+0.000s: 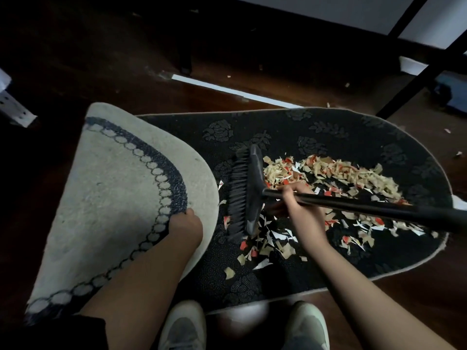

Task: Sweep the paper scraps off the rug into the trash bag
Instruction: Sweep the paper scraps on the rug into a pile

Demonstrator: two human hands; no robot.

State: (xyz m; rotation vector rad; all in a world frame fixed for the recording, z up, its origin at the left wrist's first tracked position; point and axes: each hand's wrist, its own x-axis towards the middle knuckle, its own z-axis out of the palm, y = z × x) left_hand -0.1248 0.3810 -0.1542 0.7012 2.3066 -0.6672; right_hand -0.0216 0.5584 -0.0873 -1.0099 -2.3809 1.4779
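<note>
A dark oval rug (328, 137) with a flower pattern lies on the wooden floor. Its left end is folded over, showing the pale underside (118, 188), and my left hand (185, 227) grips that folded edge. Paper scraps (336, 173), tan, white and red, lie in a heap across the rug's middle and right. My right hand (300, 210) grips the black broom handle close to the broom head (245, 195). The bristles rest on the rug just left of the scraps. No trash bag is in view.
Dark wooden floor (101, 59) surrounds the rug, with a few stray scraps (458, 154) at the right. Black metal furniture legs (414, 82) cross the upper right. A white strip (232, 90) lies beyond the rug. My two shoes (307, 327) stand at the rug's near edge.
</note>
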